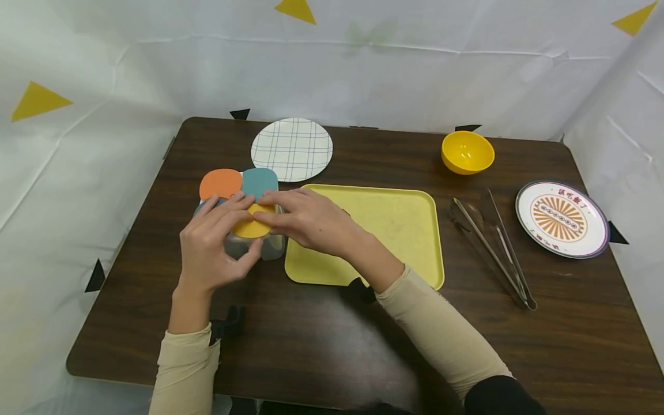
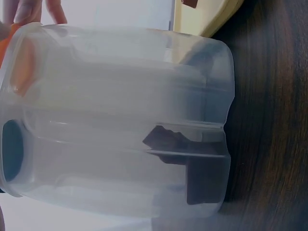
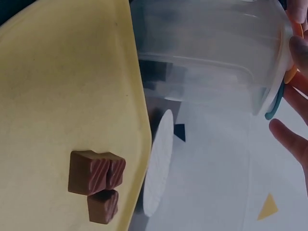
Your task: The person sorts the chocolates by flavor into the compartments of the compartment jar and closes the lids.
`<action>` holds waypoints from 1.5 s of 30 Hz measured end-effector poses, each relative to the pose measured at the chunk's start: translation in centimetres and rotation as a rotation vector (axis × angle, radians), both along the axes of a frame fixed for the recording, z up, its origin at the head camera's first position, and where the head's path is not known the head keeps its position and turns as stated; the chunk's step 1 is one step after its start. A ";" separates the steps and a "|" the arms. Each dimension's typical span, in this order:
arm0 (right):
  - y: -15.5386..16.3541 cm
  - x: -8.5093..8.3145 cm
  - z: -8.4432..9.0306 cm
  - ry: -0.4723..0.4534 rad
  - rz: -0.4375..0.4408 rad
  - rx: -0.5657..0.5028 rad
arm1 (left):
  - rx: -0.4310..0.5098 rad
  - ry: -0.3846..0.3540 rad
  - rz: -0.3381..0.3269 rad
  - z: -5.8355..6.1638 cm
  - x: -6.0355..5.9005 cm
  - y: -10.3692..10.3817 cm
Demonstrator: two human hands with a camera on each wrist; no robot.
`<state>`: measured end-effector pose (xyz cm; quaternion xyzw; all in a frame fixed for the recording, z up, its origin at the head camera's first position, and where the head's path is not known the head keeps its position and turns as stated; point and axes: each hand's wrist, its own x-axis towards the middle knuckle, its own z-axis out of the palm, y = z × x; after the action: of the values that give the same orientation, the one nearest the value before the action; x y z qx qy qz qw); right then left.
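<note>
A clear plastic container (image 1: 271, 248) stands on the dark table just left of a yellow tray (image 1: 394, 225). Its lid has round coloured flaps: orange (image 1: 220, 183), teal (image 1: 259, 181) and yellow (image 1: 251, 229). My left hand (image 1: 220, 236) grips the container, fingers over the lid and thumb against its near side. My right hand (image 1: 306, 219) lies with straight fingers pressing on the yellow flap. The left wrist view is filled by the container's wall (image 2: 120, 125). In the right wrist view, brown chocolate pieces (image 3: 96, 185) lie on the tray (image 3: 62, 96) beside the container (image 3: 207, 53).
A blue-checked plate (image 1: 291, 148) lies at the back of the table (image 1: 321, 340), with a yellow bowl (image 1: 467, 151) at the back right. Metal tongs (image 1: 493, 248) and a patterned plate (image 1: 562, 218) lie right of the tray. White cloth walls surround the table.
</note>
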<state>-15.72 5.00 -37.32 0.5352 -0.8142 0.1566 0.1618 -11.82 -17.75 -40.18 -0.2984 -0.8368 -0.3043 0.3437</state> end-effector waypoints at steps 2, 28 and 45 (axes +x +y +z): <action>0.0 0.0 -0.1 0.005 0.002 -0.006 | 0.007 0.002 -0.014 -0.1 0.0 0.0; 0.2 -0.6 0.1 -0.045 0.041 -0.079 | 0.066 0.101 -0.035 -0.5 -0.4 0.3; -0.2 -0.8 0.3 -0.220 0.042 -0.217 | 0.053 0.120 0.146 -0.5 -0.1 1.4</action>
<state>-16.53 4.76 -37.03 0.5109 -0.7939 0.3049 0.1252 -11.94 -16.33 -40.66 -0.2449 -0.8259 -0.2821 0.4224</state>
